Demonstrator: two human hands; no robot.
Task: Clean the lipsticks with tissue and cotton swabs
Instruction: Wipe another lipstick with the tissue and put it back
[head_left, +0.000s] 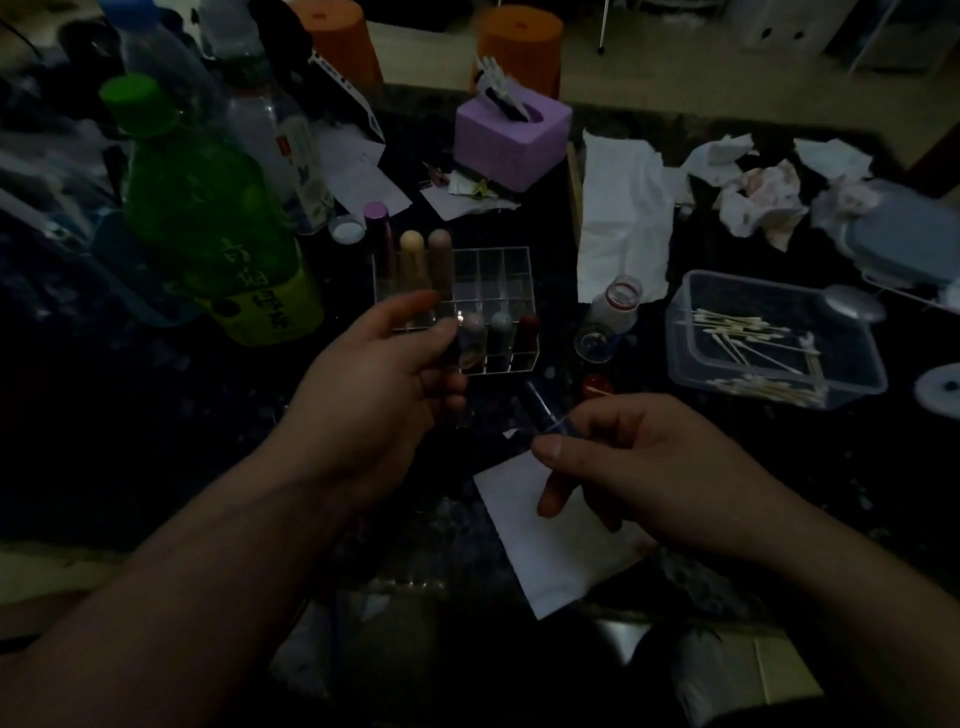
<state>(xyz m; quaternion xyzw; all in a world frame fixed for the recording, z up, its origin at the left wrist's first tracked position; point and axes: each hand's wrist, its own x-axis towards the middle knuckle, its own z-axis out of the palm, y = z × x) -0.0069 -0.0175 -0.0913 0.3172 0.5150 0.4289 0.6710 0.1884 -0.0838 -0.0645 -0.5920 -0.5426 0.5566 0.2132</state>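
The scene is dim. My right hand (639, 462) grips a dark lipstick tube (543, 410) that points up and to the left, and a cotton swab (597, 396) sticks out behind its fingers. My left hand (379, 374) pinches a small dark piece, apparently a lipstick part, right in front of the clear acrylic organiser (514, 291). Several lipsticks (441, 254) stand in the organiser's back-left and front compartments. A white tissue sheet (545, 525) lies on the table under my right hand.
A clear tub of cotton swabs (769, 343) sits at the right, and used crumpled tissues (758, 197) lie behind it. A purple tissue box (511, 137) is at the back. Bottles, one green (208, 208), crowd the left. A small open jar (613, 306) and a red cap (597, 384) lie near the organiser.
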